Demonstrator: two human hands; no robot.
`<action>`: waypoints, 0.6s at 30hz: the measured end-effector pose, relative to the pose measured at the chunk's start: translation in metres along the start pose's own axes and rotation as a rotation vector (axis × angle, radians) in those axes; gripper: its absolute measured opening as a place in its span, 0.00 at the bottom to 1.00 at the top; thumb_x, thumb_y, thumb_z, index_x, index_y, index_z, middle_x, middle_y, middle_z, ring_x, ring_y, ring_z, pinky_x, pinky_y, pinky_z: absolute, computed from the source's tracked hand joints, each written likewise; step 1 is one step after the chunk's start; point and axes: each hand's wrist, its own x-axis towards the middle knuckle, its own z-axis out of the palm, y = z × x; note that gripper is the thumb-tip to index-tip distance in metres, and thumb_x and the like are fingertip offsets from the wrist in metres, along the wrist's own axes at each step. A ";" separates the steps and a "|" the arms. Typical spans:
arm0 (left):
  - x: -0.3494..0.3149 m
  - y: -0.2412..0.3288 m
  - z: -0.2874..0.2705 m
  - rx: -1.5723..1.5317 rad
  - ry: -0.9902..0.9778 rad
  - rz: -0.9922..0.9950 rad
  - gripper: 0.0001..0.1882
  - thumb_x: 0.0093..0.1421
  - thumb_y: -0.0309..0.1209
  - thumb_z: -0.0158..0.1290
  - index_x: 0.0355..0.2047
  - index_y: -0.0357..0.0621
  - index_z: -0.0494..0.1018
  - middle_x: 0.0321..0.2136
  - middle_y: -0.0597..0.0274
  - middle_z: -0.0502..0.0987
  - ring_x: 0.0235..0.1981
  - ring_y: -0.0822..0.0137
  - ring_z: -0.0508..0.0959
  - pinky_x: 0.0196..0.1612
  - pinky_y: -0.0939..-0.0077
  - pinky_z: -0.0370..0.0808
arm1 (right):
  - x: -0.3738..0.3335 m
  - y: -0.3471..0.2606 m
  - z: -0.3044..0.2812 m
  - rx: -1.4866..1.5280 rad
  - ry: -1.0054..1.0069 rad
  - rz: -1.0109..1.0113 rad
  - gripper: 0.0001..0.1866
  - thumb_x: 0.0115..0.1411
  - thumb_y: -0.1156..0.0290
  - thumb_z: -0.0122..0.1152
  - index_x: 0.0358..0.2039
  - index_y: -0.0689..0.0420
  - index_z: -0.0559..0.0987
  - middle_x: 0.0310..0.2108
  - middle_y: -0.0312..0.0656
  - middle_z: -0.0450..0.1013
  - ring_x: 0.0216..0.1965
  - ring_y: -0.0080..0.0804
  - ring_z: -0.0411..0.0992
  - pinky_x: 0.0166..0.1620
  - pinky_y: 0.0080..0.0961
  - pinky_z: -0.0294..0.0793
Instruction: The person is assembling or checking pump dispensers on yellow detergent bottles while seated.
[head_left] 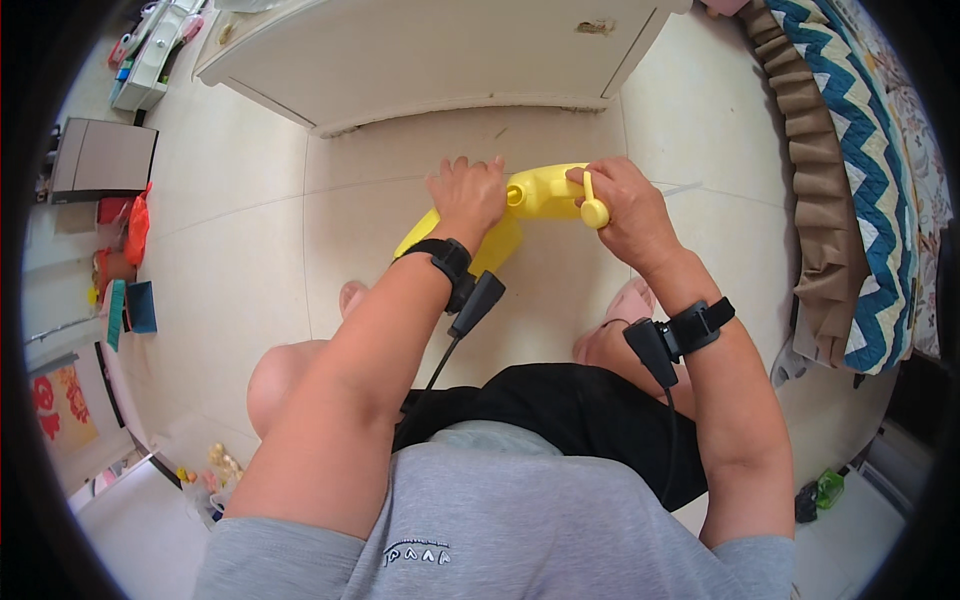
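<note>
A bright yellow plastic object [545, 190] is held out in front of me above the tiled floor. Its far part is curved and has a small round opening near the middle. A wider, flatter section [495, 246] comes out beneath my left wrist. My left hand [470, 195] lies over the left side, knuckles up and fingers bent round it; the fingertips are partly hidden. At the right end my right hand [625, 205] grips the object. A slim yellow piece with a round knob [594, 213] hangs by its fingers. I cannot tell the object's exact kind.
A white cabinet [430, 60] stands close ahead. To the right is a bed with a blue-and-white zigzag cover [850, 160] and brown ruffle. A grey box-shaped unit [103, 158] and an orange bag [138, 228] are at left. Cables hang from my wristbands.
</note>
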 end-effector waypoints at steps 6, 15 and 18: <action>0.000 0.004 -0.005 -0.032 -0.090 -0.023 0.28 0.65 0.47 0.30 0.44 0.40 0.74 0.49 0.47 0.70 0.55 0.45 0.64 0.56 0.39 0.55 | 0.000 0.001 -0.003 -0.019 -0.024 0.020 0.15 0.51 0.76 0.60 0.41 0.54 0.76 0.37 0.42 0.72 0.41 0.42 0.70 0.42 0.33 0.73; 0.005 0.002 -0.004 -0.098 -0.032 -0.072 0.29 0.65 0.47 0.29 0.45 0.40 0.74 0.50 0.48 0.69 0.57 0.45 0.61 0.58 0.39 0.52 | 0.000 0.003 -0.003 0.002 -0.009 0.014 0.15 0.51 0.75 0.60 0.42 0.53 0.76 0.37 0.42 0.72 0.41 0.42 0.70 0.42 0.33 0.72; 0.003 0.004 0.002 -0.052 -0.055 -0.068 0.29 0.65 0.48 0.29 0.45 0.40 0.74 0.51 0.48 0.68 0.58 0.44 0.60 0.58 0.37 0.51 | 0.000 0.001 -0.002 -0.026 -0.027 0.005 0.15 0.50 0.77 0.60 0.41 0.54 0.76 0.37 0.42 0.72 0.41 0.42 0.70 0.42 0.33 0.72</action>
